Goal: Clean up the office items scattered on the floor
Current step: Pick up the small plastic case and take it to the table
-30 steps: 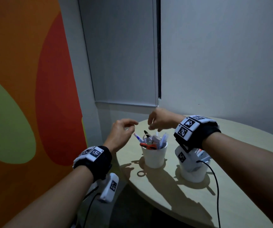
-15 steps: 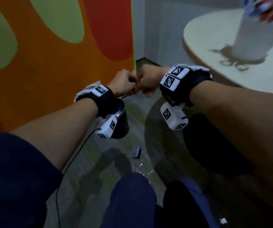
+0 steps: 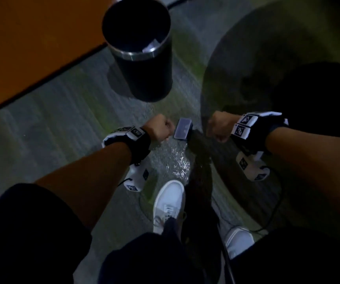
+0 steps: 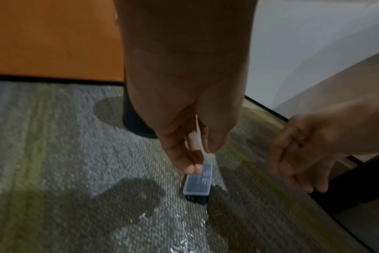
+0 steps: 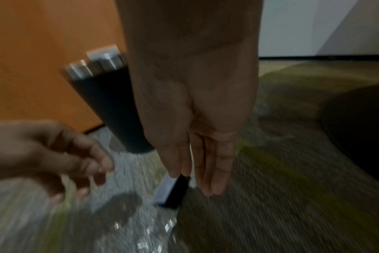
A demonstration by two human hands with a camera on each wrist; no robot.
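A small dark box with a clear lid lies on the carpet between my hands. Shiny little staples are strewn on the floor just in front of it. My left hand reaches down, its fingertips at the near end of the box, with nothing in its fingers. To the right of the box hangs my right hand, fingers straight and pointing down, also holding nothing. The staples glint on the carpet below.
A black bin with a metal rim stands beyond the box, against the orange wall. A dark round table base sits on the right. My white shoes are close behind the staples.
The view has swung from the pen cups on the table down to the floor. My hands left the cup, met in front of me, and now hang apart on either side of the box.
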